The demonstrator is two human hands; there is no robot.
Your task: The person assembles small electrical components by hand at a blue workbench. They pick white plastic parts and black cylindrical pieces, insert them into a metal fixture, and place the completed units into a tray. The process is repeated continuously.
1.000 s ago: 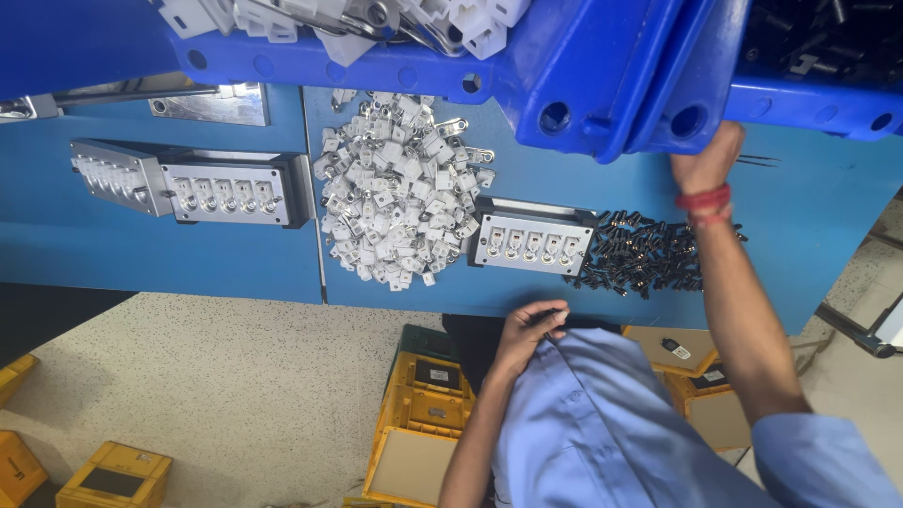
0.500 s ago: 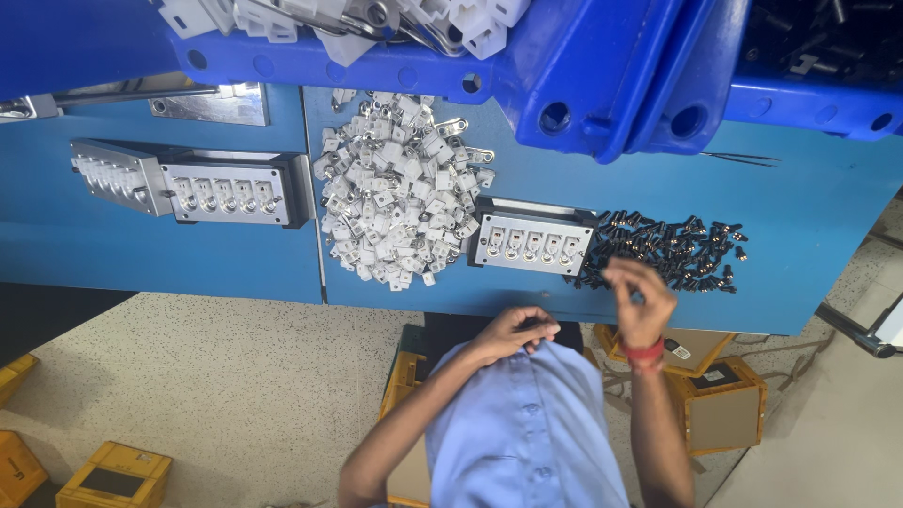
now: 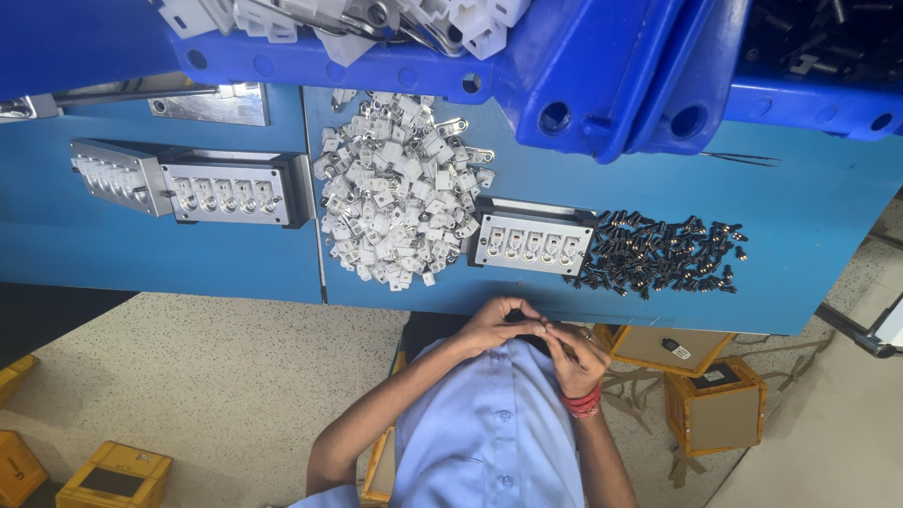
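My left hand (image 3: 497,325) and my right hand (image 3: 576,356), which wears a red wristband, meet in front of my light blue shirt, just below the blue table's edge (image 3: 395,299). Their fingertips pinch together around a small part that is mostly hidden by the fingers. Right above the hands sits a metal fixture (image 3: 529,245) with a row of several sockets. A heap of white plastic parts (image 3: 395,212) lies to its left. A pile of small black parts (image 3: 658,256) lies to its right.
A second, longer metal fixture (image 3: 226,194) lies at the table's left. Blue crates (image 3: 583,75) with white and dark parts overhang the table's far side. Yellow boxes (image 3: 118,470) and cardboard boxes (image 3: 720,409) stand on the speckled floor.
My right hand came down from the blue crate, passed over the black parts pile, and joined my left hand at my chest. My left hand stayed near my shirt.
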